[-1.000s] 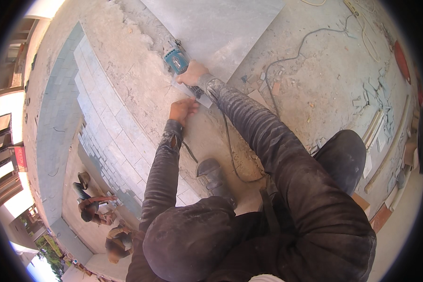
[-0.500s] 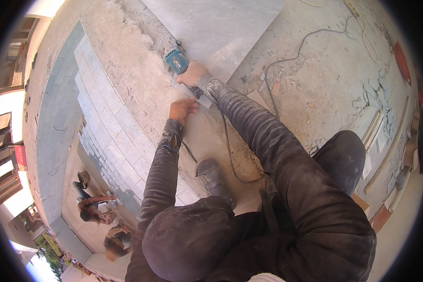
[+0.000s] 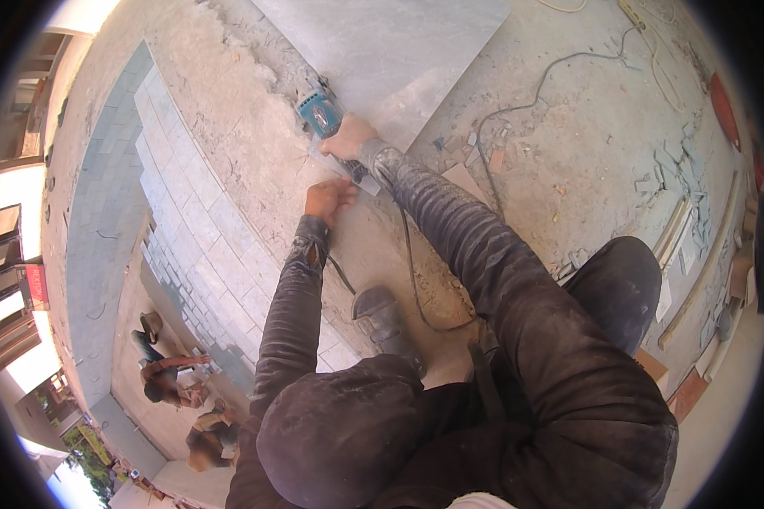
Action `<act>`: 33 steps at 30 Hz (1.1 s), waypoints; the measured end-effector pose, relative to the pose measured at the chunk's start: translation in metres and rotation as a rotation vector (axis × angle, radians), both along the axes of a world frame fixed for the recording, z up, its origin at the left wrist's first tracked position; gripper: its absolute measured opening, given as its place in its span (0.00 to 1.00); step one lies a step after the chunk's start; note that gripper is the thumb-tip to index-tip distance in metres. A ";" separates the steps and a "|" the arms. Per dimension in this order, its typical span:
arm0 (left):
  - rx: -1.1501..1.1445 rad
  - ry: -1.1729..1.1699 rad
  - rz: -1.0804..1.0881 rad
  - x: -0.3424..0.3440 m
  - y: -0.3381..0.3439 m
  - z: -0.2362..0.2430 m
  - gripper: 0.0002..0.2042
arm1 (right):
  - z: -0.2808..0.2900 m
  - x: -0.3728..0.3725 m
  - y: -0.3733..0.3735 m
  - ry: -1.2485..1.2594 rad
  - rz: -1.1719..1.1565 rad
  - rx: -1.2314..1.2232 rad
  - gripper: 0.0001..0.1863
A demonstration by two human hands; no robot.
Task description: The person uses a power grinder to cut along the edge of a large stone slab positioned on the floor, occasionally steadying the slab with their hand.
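My right hand (image 3: pixel 350 136) is closed around a teal power cutter (image 3: pixel 317 112) lying along a gray tile piece (image 3: pixel 370 186), beside the large gray slab (image 3: pixel 399 59). Just below the cutter, my left hand (image 3: pixel 329 200) has its fingers bent against the edge of that piece; their tips are partly hidden. A dark cord (image 3: pixel 407 254) runs beneath my right forearm, by my shoe (image 3: pixel 386 327).
Pale pavers (image 3: pixel 195 220) cover the left strip, with two co-workers (image 3: pixel 165 377) crouching at lower left. Broken tile offcuts (image 3: pixel 671 174), long strips (image 3: pixel 675 227) and cables (image 3: pixel 569 56) lie to my right. A red object (image 3: pixel 723 109) is at the right rim.
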State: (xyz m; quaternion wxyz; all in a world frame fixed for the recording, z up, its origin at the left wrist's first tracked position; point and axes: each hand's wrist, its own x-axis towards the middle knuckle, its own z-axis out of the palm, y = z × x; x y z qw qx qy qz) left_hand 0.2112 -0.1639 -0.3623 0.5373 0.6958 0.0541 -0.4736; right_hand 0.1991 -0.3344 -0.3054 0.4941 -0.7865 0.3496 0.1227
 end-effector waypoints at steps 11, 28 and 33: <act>0.027 -0.006 -0.029 0.001 0.000 -0.002 0.10 | 0.000 -0.001 0.003 -0.008 -0.019 -0.026 0.41; 0.019 0.030 -0.018 0.004 0.001 -0.005 0.09 | -0.001 -0.004 0.006 -0.031 -0.033 -0.038 0.42; 0.025 0.017 -0.010 0.002 -0.001 -0.003 0.09 | -0.006 -0.006 0.007 -0.047 -0.044 -0.053 0.43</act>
